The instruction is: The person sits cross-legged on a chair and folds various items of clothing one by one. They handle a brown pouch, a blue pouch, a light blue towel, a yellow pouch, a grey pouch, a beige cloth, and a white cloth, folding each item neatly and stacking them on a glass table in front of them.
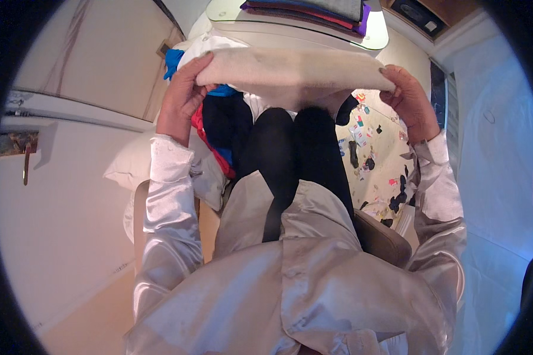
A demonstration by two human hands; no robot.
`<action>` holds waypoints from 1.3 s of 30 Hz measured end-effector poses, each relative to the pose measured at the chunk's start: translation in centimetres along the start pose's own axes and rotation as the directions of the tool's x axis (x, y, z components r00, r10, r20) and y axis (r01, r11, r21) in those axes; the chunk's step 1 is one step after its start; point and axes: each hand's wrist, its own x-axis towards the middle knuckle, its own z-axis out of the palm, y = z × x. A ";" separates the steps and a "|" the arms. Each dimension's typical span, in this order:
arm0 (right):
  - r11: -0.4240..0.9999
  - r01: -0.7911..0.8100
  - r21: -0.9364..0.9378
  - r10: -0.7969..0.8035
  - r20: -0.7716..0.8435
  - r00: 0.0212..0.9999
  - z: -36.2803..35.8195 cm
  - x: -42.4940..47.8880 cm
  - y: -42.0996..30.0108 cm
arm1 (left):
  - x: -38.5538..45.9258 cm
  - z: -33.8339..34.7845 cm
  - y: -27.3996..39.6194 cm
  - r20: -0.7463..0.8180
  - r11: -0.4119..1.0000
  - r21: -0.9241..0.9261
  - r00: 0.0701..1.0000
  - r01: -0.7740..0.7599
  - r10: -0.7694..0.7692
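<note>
A cream, soft-knit piece of fabric [293, 71] is stretched out sideways above my knees. My left hand [188, 88] pinches its left end, thumb on top. Its right end is gripped by my right hand [402, 91], again with the thumb on top. The lower part of the fabric hangs towards my black-clad knees [313, 137]; whether it touches them I cannot tell. Behind and to the left of it lies a heap of clothes, with a dark garment [224, 122], a red one [220, 157] and a bright blue one [173, 62].
A glass-topped white table [288, 33] stands ahead, bearing a stack of folded clothes [311, 13]. Small scraps and black bits [368, 151] litter the floor on the right. A white pillow [204, 182] lies at left. The chair's brown armrest [382, 237] is by my right side.
</note>
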 end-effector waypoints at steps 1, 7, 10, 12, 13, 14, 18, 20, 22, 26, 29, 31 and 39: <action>1.000 0.027 0.012 -0.027 -0.031 0.999 0.2 -0.1 -0.5 | 0.0 0.2 0.6 0.041 1.000 0.007 0.999 -0.024 0.024; 0.989 -0.106 -0.100 0.101 -0.056 0.993 1.5 -5.5 -1.0 | -5.3 0.7 -0.5 -0.119 0.987 0.130 0.986 -0.099 0.115; 0.960 -0.215 -0.182 0.217 -0.011 0.976 1.0 -9.8 1.7 | -9.8 -0.5 -4.1 -0.218 0.994 0.113 0.976 0.011 0.014; 0.914 -0.321 -0.250 0.339 0.034 0.940 -0.4 -12.0 5.2 | -12.9 -1.9 -7.5 -0.228 0.983 0.101 0.966 0.150 -0.124; 0.897 -0.379 -0.229 0.397 0.036 0.917 -0.3 -13.1 6.8 | -14.0 -1.7 -9.3 -0.264 0.977 0.097 0.951 0.192 -0.161; 0.847 -0.422 -0.323 0.462 0.054 0.885 -0.6 -14.0 8.2 | -15.2 -2.1 -11.2 -0.272 0.968 0.095 0.941 0.234 -0.201; 0.754 -0.438 -0.489 0.567 0.149 0.810 -1.1 -14.6 9.6 | -18.9 -2.9 -15.5 -0.262 0.955 0.083 0.931 0.284 -0.254; 0.765 -0.374 -0.524 0.533 0.190 0.824 -1.6 -14.7 9.9 | -19.5 -1.8 -13.7 -0.269 0.935 0.037 0.905 0.351 -0.329; 0.749 -0.381 -0.542 0.570 0.232 0.789 -1.7 -14.8 9.2 | -20.2 -1.6 -12.8 -0.252 0.934 0.097 0.916 0.343 -0.311; 0.683 -0.458 -0.568 0.662 0.217 0.717 -1.3 -16.1 8.7 | -22.0 -3.1 -13.4 -0.194 0.932 0.172 0.938 0.320 -0.287; 0.718 -0.345 -0.605 0.597 0.279 0.752 -2.0 -15.8 9.8 | -22.5 -4.6 -15.0 -0.164 0.821 0.486 0.954 0.299 -0.250; 0.542 0.090 -0.836 0.360 0.328 0.873 -2.7 -15.6 10.0 | -22.1 -3.4 -14.0 -0.158 0.667 0.734 0.987 0.127 -0.014; -0.149 0.683 -0.715 -0.092 0.698 0.710 -2.9 -14.6 12.0 | -19.0 -1.8 -12.4 0.301 -0.142 0.951 0.929 -0.276 0.216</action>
